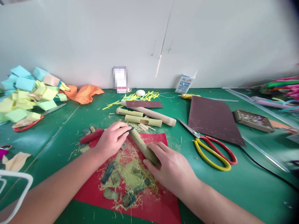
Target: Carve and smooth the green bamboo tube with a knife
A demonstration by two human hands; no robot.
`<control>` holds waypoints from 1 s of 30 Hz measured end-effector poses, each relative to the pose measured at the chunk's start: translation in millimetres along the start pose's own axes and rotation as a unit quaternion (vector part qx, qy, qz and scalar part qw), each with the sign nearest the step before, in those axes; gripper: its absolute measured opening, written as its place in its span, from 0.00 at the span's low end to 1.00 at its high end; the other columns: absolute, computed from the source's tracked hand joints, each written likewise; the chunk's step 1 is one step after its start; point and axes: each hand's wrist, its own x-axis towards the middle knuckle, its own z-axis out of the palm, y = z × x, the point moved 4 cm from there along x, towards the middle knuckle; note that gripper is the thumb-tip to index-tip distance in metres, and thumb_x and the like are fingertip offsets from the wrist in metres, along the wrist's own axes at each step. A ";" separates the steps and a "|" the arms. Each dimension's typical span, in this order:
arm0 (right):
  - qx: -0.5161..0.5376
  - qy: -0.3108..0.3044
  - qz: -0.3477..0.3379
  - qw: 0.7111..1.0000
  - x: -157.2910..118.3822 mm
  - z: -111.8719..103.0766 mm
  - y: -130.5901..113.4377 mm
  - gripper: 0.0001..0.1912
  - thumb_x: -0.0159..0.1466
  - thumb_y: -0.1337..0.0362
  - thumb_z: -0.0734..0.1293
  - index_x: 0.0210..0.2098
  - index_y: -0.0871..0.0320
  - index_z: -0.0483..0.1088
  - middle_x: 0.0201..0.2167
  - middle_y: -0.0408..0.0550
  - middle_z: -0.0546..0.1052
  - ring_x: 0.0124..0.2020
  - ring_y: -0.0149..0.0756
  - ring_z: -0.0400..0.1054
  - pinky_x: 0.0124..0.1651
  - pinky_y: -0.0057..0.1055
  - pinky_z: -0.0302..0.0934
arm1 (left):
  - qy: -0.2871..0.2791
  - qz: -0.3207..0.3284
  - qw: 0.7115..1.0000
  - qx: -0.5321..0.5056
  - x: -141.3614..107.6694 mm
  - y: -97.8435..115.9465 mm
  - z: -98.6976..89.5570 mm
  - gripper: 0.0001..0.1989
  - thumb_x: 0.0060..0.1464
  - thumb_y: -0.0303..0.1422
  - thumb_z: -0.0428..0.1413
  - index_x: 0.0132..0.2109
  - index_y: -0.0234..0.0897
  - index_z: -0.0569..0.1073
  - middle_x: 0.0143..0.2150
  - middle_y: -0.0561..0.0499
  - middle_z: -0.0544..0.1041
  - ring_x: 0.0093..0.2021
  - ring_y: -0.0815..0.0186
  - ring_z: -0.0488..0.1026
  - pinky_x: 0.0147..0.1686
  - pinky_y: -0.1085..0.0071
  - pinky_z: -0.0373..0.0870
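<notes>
L hand: our left hand [114, 137] has a dark scrap [130, 129] pinched at the fingertips, pressed at the tube's far end.
R hand: our right hand [170, 163] is wrapped round the tube's near end.
Tube: green bamboo tube [142, 143], slanted far-left to near-right btwn our hands, over the red sheet [163, 205].
Sheet: we see greenish dust, shavings + loose dark pcs [110, 194] on it.
Far side: two short bamboo pcs [143, 120], pale stick [161, 117], brown strip [146, 104] lying across the stick.
R side: scissors [207, 147], blades apart, near side of brown sheet [211, 119].
L side: red handle [91, 136] just beside our left wrist; paper pcs [28, 95] heaped far left.
</notes>
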 end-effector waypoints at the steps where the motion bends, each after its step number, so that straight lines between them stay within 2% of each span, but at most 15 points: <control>1: 0.001 -0.001 -0.001 1.000 -0.1 0.0 -0.1 0.13 0.61 0.57 0.62 0.44 0.55 0.68 0.35 0.45 0.72 0.33 0.36 0.68 0.30 0.30 0.56 | -0.001 -0.001 1.000 -0.001 0.0 -0.1 0.2 0.13 0.60 0.27 0.50 0.51 0.37 0.73 0.48 0.45 0.73 0.48 0.63 0.70 0.51 0.63 0.68; 9: 0.002 0.015 -0.008 1.000 -0.7 0.7 0.0 0.14 0.60 0.59 0.64 0.44 0.55 0.68 0.34 0.45 0.72 0.32 0.35 0.68 0.31 0.29 0.56 | 0.001 0.001 1.000 -0.002 -0.3 -0.3 -0.3 0.13 0.61 0.28 0.49 0.51 0.38 0.73 0.48 0.45 0.73 0.48 0.62 0.70 0.51 0.62 0.68; 19: -0.002 0.002 -0.006 1.000 -2.0 1.4 -0.4 0.15 0.61 0.58 0.63 0.45 0.56 0.67 0.36 0.45 0.72 0.33 0.37 0.69 0.32 0.31 0.57 | 0.025 -0.008 1.000 0.003 0.5 -3.2 -3.9 0.13 0.61 0.27 0.49 0.50 0.35 0.73 0.46 0.44 0.73 0.48 0.63 0.70 0.51 0.64 0.68; 27: -0.002 -0.004 -0.004 1.000 -1.0 0.9 -1.0 0.14 0.61 0.59 0.62 0.45 0.56 0.67 0.35 0.44 0.72 0.33 0.36 0.68 0.31 0.31 0.56 | 0.031 -0.042 0.998 -0.031 0.6 -5.7 -3.0 0.13 0.61 0.28 0.49 0.50 0.38 0.73 0.46 0.45 0.74 0.48 0.63 0.71 0.50 0.65 0.68; 30: -0.001 -0.001 -0.005 1.000 -1.4 0.8 -0.6 0.14 0.61 0.58 0.63 0.45 0.55 0.67 0.35 0.44 0.72 0.32 0.36 0.68 0.31 0.31 0.56 | 0.031 -0.032 0.999 -0.022 0.4 -4.8 -3.6 0.13 0.61 0.27 0.50 0.51 0.37 0.73 0.46 0.45 0.74 0.48 0.64 0.71 0.50 0.66 0.67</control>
